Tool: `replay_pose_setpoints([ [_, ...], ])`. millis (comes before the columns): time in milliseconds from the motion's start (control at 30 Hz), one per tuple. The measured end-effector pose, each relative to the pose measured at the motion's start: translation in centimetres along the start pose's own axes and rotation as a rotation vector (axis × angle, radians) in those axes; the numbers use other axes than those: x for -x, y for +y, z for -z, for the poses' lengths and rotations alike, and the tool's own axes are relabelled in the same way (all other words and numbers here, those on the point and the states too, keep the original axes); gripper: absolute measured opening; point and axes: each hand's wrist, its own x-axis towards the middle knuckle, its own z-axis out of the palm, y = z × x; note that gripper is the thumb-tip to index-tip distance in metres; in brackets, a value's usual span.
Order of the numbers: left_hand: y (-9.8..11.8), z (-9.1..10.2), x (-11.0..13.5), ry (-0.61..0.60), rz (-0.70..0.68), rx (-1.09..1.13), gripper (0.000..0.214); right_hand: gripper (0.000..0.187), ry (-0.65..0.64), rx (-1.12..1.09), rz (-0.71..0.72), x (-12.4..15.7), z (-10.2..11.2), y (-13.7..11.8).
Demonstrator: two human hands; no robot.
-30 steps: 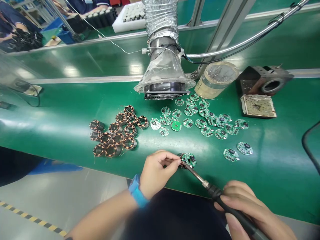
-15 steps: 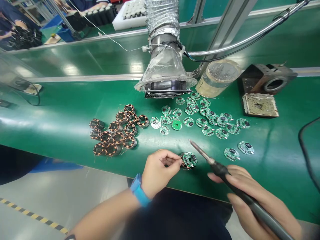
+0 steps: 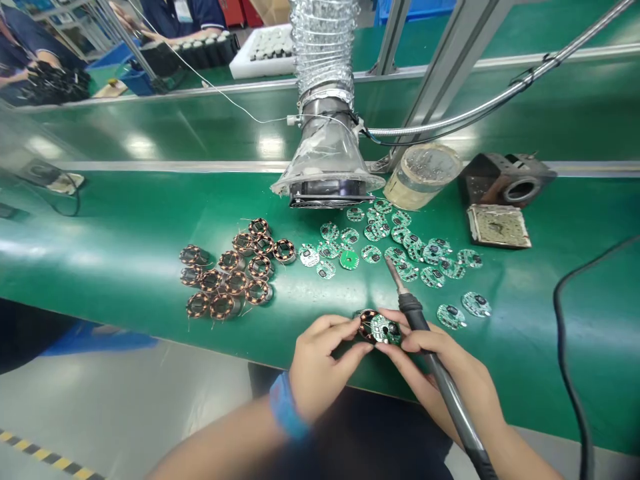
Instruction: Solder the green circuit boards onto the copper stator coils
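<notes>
My left hand [image 3: 320,363] pinches the coil-backed circuit board [image 3: 383,329] steady in its fingertips, while my right hand [image 3: 440,353] grips the soldering iron [image 3: 443,380], tip angled clear

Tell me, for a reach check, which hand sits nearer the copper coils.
Left. The left hand lies below and right of the copper coils; the right hand, holding the soldering iron, lies farther right, beyond the circuit board.
</notes>
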Motion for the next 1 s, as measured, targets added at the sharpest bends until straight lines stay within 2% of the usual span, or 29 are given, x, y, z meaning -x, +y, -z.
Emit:
replay_pose_setpoints([
  [133, 0.4, 0.0, -0.2, -0.035, -0.143, -0.176, 0.021, 0.017, 0.075, 0.021, -0.036, -0.3, -0.1, -0.6],
  [267, 1.5, 0.6, -1.2, -0.120, -0.115, -0.249, 0.020, 0.018, 0.033, 0.038, -0.004, -0.4, -0.2, -0.7],
  [367, 1.7, 0.6, -2.5, -0.183, 0.037, -0.146, 0.016, 0.019, -0.009, 0.040, 0.035, -0.2, -0.4, -0.5],
  [433, 1.3, 0.3, -3.0, -0.192, 0.226, 0.051, 0.009, 0.018, -0.033, 0.050, 0.046, -0.1, -0.5, -0.5],
  [500, 0.8, 0.0, -3.0, -0.163, 0.389, 0.285, 0.015, 0.016, -0.068, 0.073, 0.062, -0.2, -0.5, -0.6],
  [533, 0.6, 0.1, -2.7, -0.157, 0.424, 0.378, 0.021, 0.015, -0.087, 0.085, 0.076, -0.3, -0.5, -0.6],
  [600, 0.4, 0.9, -1.8, -0.168, 0.383, 0.426, 0.025, 0.011, -0.116, 0.105, 0.108, -0.6, -0.6, -0.7],
  [667, 0.4, 2.8, -0.5, -0.134, 0.211, 0.208, 0.014, 0.009, -0.126, 0.122, 0.108, -1.0, -1.0, -0.8],
  [700, 0.4, 4.0, 0.1, -0.053, 0.098, -0.009, 0.006, 0.009, -0.126, 0.125, 0.094, -1.2, -1.3, -0.9],
  [733, 0.4, 5.4, 0.6, 0.080, -0.034, -0.280, 0.003, 0.010, -0.124, 0.123, 0.080, -1.5, -1.8, -0.9],
  [767, 0.3, 6.7, 1.0, 0.237, -0.113, -0.563, 0.009, 0.010, -0.114, 0.120, 0.066, -1.7, -2.3, -1.0],
  [833, -0.2, 9.2, 1.1, 0.353, -0.176, -0.993, 0.018, 0.011, -0.068, 0.118, 0.048, -2.1, -3.3, -0.9],
  [900, -1.0, 10.7, 0.7, 0.363, -0.195, -1.172, 0.019, 0.017, 0.001, 0.149, 0.030, -2.4, -3.6, -0.3],
  [1000, -1.7, 10.8, 0.3, 0.320, -0.267, -1.168, 0.013, 0.022, 0.103, 0.211, 0.022, -1.8, -1.4, 1.3],
])
